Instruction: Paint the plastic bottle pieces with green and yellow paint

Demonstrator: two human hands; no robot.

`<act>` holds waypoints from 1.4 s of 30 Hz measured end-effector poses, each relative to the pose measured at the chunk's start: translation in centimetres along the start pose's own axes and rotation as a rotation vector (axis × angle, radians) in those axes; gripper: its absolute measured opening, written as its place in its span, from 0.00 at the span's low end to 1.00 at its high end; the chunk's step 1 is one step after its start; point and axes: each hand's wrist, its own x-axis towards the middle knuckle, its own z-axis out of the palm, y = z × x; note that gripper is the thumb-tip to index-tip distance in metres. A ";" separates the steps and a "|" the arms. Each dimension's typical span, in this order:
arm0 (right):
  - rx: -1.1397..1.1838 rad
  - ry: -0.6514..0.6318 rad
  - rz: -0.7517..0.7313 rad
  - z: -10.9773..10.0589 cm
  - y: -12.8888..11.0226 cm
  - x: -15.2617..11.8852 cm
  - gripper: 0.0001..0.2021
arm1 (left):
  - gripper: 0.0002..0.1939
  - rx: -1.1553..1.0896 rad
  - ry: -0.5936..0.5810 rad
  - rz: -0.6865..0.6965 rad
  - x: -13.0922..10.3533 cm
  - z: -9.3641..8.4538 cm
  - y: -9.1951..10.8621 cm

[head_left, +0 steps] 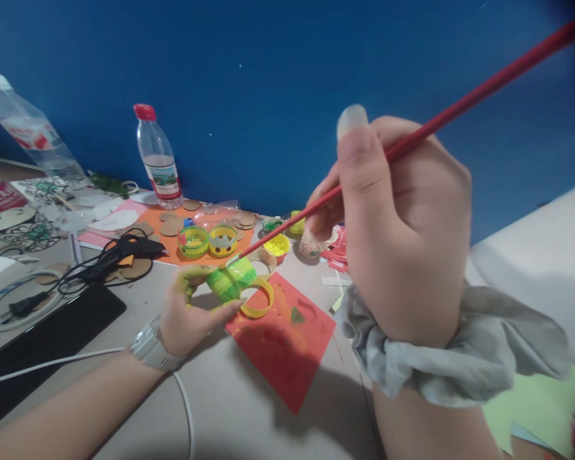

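Observation:
My right hand (393, 211) is closed around a long red-handled paintbrush (489, 89). The brush slants down to the left, its tip at the upper side of a bright green painted piece (230, 278), roughly tube-shaped. My left hand (191, 313) grips that piece between thumb and fingers; green and yellow paint marks the fingers. A yellow ring (259, 313) lies close to the left fingertips, on a red paper sheet (292, 364) with paint smears. Just behind stands a brown cardboard ring (263, 262). A small cup of yellow paint (276, 246) sits beyond the brush.
Two decorated rings (194, 243) rest on orange paper (172, 252) at the back. A red-capped water bottle (160, 163) stands near the blue wall. At left are a hot glue gun (134, 246) with its black cord, a black phone-like slab (52, 345) and a white cable (186, 402).

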 end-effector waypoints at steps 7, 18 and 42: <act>-0.171 0.032 -0.069 -0.6 0.4 0.3 0.17 | 0.27 -0.011 -0.004 0.013 -0.1 -0.2 -0.3; -0.117 0.029 -0.012 -0.3 0.2 0.2 0.19 | 0.28 -0.047 -0.001 -0.003 -0.3 -0.4 -0.6; 0.073 -0.002 0.086 0.1 0.2 0.1 0.19 | 0.30 -0.179 0.019 0.051 -0.4 -0.3 -1.6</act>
